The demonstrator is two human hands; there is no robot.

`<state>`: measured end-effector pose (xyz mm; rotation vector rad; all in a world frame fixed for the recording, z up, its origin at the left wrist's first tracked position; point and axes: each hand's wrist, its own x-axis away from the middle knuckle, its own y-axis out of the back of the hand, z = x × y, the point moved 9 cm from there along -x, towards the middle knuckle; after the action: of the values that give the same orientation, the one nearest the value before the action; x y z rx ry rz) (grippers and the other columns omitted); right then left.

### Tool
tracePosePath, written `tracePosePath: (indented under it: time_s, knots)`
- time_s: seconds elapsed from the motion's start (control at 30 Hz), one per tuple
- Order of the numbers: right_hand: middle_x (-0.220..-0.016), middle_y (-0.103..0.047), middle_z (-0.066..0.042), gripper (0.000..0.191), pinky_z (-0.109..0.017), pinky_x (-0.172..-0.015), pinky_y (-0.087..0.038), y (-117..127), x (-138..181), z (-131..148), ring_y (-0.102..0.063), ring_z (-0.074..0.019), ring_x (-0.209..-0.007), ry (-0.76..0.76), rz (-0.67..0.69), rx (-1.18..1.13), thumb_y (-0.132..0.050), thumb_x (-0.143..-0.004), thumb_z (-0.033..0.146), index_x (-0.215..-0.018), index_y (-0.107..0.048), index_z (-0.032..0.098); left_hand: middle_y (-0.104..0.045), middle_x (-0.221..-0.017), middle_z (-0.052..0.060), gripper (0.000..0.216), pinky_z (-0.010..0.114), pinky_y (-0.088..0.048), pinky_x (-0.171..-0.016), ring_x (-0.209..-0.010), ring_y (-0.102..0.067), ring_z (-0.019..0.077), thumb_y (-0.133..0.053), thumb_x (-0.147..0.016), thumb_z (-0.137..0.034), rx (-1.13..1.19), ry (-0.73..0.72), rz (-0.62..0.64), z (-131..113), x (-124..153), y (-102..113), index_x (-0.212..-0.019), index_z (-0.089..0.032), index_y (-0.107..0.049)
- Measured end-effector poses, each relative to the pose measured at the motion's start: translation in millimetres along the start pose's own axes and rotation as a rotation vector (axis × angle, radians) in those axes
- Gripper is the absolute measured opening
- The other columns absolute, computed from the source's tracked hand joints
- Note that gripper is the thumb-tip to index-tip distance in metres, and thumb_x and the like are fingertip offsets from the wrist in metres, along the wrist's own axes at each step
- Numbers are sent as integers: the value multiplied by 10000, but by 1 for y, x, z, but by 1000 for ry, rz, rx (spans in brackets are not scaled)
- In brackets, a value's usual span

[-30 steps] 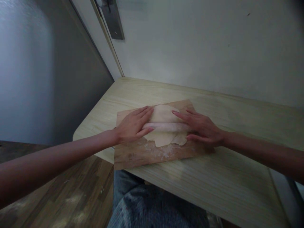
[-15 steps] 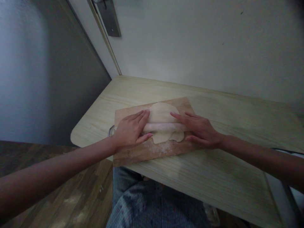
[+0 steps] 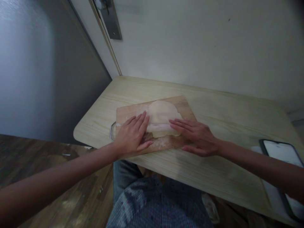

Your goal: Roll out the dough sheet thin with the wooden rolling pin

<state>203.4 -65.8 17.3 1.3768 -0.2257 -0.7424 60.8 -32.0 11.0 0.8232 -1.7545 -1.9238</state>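
Observation:
A flat sheet of pale dough [image 3: 161,114] lies on a floured wooden board [image 3: 133,111] on the light wood table [image 3: 213,107]. A pale rolling pin [image 3: 159,127] lies across the dough's near edge. My left hand [image 3: 133,134] rests flat on the pin's left end, fingers stretched out. My right hand [image 3: 194,136] lies flat on its right end, fingers also extended. The pin's ends are hidden under my palms.
A phone [image 3: 281,155] with a lit screen lies on the table at the right. A glass rim [image 3: 111,131] peeks out beside the board's left edge. A dark door [image 3: 47,69] stands left of the table; a wall rises behind it.
Both hands and the rolling pin have drawn back toward me, from the dough's middle to its near edge. The view shifted, bringing the phone into sight.

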Motion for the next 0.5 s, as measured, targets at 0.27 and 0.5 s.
tracePosePath:
  time_s: [0.27,0.5]
  knots:
    - [-1413,-360,-97,704,-455,-1021,-320,-4,13,24,-263,-228,-1325,-17,-25,72,-416,-831,466,-1428,-196,164,-308,-1391,284,802,485,-298,-1017,-1286,-314,363,-373,-800,-590,11,-3,-21,-21,26,-1,-1339,-2,-290]
    - [-1390,-393,-110,683,-438,-1010,-347,0,10,19,-320,-215,-1298,-39,-46,67,-401,-861,418,-1437,-137,165,-318,-1388,280,695,470,-254,-1045,-1301,-293,350,-363,-851,-495,-24,36,-26,-25,30,-2,-1319,18,-344]
